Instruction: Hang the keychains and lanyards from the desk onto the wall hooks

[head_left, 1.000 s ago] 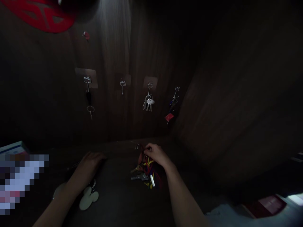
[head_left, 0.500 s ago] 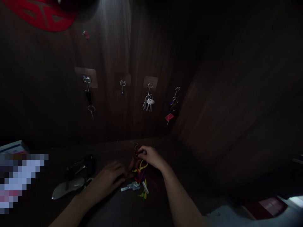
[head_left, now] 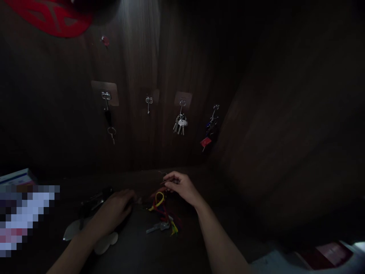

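Key bunch (head_left: 163, 226) with red and yellow cords (head_left: 160, 198) lies on the dark shelf (head_left: 134, 253); the right hand (head_left: 183, 187) pinches the brown strap (head_left: 157, 192) at its far end, thumb against fingers; the left hand (head_left: 118, 205) lies palm down to its left, and whether those blurred fingers grip anything I cannot tell. Beside the left forearm (head_left: 82, 241) rests a pale tag (head_left: 107, 243); silver keys (head_left: 181, 123) hang on the wall (head_left: 137, 144).
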Tool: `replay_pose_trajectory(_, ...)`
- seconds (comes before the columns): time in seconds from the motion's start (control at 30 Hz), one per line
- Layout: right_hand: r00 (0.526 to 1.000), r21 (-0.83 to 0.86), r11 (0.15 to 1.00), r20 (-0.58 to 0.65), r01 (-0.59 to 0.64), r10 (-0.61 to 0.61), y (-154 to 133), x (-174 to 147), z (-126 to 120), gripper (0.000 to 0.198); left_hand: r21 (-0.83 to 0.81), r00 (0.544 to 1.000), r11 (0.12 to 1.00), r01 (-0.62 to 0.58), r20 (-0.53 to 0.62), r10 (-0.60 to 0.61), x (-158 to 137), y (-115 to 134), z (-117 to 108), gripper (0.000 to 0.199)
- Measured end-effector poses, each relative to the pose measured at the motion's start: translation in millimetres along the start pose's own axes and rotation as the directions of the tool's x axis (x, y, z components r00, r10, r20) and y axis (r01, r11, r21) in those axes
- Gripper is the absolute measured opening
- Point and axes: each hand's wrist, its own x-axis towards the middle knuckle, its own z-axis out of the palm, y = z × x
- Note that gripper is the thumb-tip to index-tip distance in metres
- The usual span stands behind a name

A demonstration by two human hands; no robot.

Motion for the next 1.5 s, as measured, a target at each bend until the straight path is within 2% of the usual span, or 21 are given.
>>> replay_pose_trajectory(0.07, 1.0, 0.154, 0.988, -0.006, 0.007, -0.007, -2, -1, 6, 0.021, 0.002, 0.999, 0.999, 0.035, -0.028, -0.035, 0, -1, -2, 0.025)
replay_pose_trajectory(0.17, 1.0, 0.276, 0.961, -0.016, 0.027, -0.024, -7, -2, 15, 0.021, -0.049, 0.996, 0.998, 0.037, -0.082, -0.041, 0, 2, -2, 0.03)
replay_pose_trajectory(0.37, 0.995, 0.394, 0.918, 0.07, 0.041, -0.074, -19, -9, 34, 0.018, -0.3, 0.971, 0.953, -0.044, -0.235, -0.029, 2, 24, 4, 0.036)
replay_pose_trajectory(0.47, 0.989, 0.435, 0.9, 0.124, 0.022, -0.084, -22, -13, 43, 0.017, -0.427, 0.961, 0.903, -0.043, -0.266, -0.081, 2, 35, 7, 0.038)
replay_pose_trajectory(0.57, 0.984, 0.468, 0.883, 0.149, 0.018, -0.099, -23, -16, 49, 0.016, -0.505, 0.949, 0.863, -0.022, -0.283, -0.141, 2, 40, 6, 0.031)
replay_pose_trajectory(0.67, 0.99, 0.493, 0.87, 0.116, 0.017, -0.086, -22, -15, 49, 0.018, -0.567, 0.919, 0.824, -0.018, -0.334, -0.209, 2, 41, 2, 0.027)
replay_pose_trajectory(0.8, 1.0, 0.522, 0.853, 0.001, -0.007, 0.008, -20, -10, 45, 0.023, -0.608, 0.896, 0.794, -0.002, -0.353, -0.268, 3, 42, -3, 0.021)
replay_pose_trajectory(0.9, 0.996, 0.532, 0.847, -0.07, -0.014, 0.06, -18, -6, 43, 0.026, -0.542, 0.889, 0.841, 0.014, -0.379, -0.259, 2, 42, -3, 0.028)
replay_pose_trajectory(0.97, 0.993, 0.53, 0.848, -0.09, -0.019, 0.079, -16, -6, 43, 0.028, -0.472, 0.898, 0.881, -0.036, -0.403, -0.179, 1, 42, -2, 0.033)
replay_pose_trajectory(1.07, 0.99, 0.52, 0.854, -0.094, -0.039, 0.102, -16, -7, 44, 0.029, -0.364, 0.923, 0.925, -0.11, -0.382, -0.041, 0, 41, -1, 0.024)
replay_pose_trajectory(1.17, 0.991, 0.512, 0.857, -0.084, -0.05, 0.108, -19, -9, 45, 0.03, -0.323, 0.93, 0.94, -0.106, -0.366, -0.021, -1, 41, -4, 0.023)
replay_pose_trajectory(1.37, 0.999, 0.442, 0.896, -0.011, -0.043, 0.053, -25, -13, 47, 0.028, -0.462, 0.915, 0.876, -0.135, -0.398, -0.069, 0, 46, -9, 0.023)
replay_pose_trajectory(1.5, 0.997, 0.294, 0.956, -0.077, 0.027, -0.005, -24, -14, 51, 0.027, -0.585, 0.936, 0.805, -0.097, -0.329, -0.126, 2, 51, -10, 0.025)
